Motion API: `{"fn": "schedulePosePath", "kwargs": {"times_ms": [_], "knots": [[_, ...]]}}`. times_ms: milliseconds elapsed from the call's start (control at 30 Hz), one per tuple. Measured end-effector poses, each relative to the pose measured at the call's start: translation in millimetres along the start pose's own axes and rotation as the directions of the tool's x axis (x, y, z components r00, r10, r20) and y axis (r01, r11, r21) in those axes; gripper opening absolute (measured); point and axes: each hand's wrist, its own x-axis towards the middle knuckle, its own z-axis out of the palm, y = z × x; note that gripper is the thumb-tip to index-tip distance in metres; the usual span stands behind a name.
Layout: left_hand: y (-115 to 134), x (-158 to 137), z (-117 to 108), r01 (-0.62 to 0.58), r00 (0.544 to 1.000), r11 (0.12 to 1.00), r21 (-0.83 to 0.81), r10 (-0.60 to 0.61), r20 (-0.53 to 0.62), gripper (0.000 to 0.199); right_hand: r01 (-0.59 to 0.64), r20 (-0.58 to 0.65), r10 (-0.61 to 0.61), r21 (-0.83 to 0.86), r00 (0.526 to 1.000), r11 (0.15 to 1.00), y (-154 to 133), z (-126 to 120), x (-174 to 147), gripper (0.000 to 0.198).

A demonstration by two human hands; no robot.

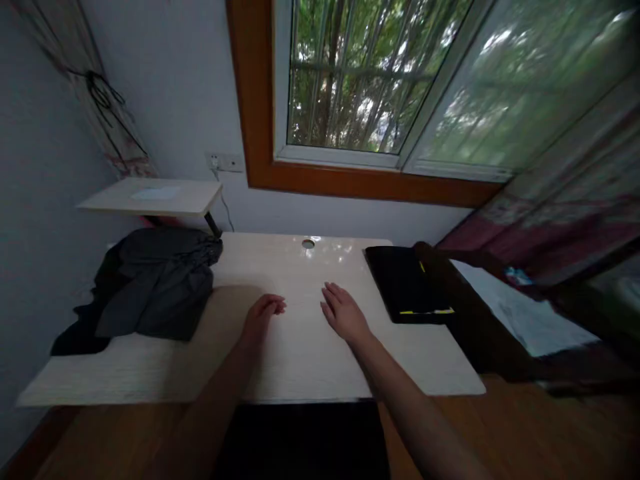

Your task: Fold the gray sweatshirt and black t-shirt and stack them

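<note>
My left hand (264, 312) rests near the middle of a pale wooden desk (300, 353), its fingers curled in, and no object shows in it. To its right, my right hand (344, 311) lies palm down on the desktop with its fingers stretched out, holding nothing. A gap of bare desktop separates the two hands. Dark grey folded clothing (160, 287) lies in a heap left of my left hand. Closest to my right hand is a flat black item with yellow edge marks (405, 283), on the desk's right side; its exact kind is unclear.
A small raised shelf (195, 193) with a whitish sheet (156, 193) stands at the back left. A round cable hole (308, 244) sits near the desk's rear edge. Behind are a wall socket (225, 162) and a window (360, 80). Dark furniture (480, 327) adjoins the right side.
</note>
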Motion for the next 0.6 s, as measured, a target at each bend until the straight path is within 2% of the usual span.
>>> {"fn": "schedulePosePath", "kwargs": {"times_ms": [267,400,500,600], "knots": [[2.8,-3.2,-2.1,-0.043,0.999,0.999,0.01,0.044,-0.018,0.018,-0.029,-0.053,0.036,0.121,0.998,0.992,6.1,3.2,-2.7,0.04],[5.5,-0.2,-8.2,-0.102,0.989,0.988,0.119,0.114,-0.097,0.019,-0.026,-0.056,0.035,0.146,0.998,0.989,6.5,2.8,-2.3,0.04],[10.9,5.7,-25.7,-0.171,0.95,0.951,0.258,0.228,-0.211,0.023,-0.027,-0.053,0.036,0.153,0.998,0.988,6.0,1.2,-2.4,0.04],[25.3,12.5,-62.4,-0.23,0.882,0.901,0.368,0.353,-0.312,0.031,-0.027,-0.055,0.036,0.157,0.998,0.987,5.6,0.3,-2.4,0.04]]}}
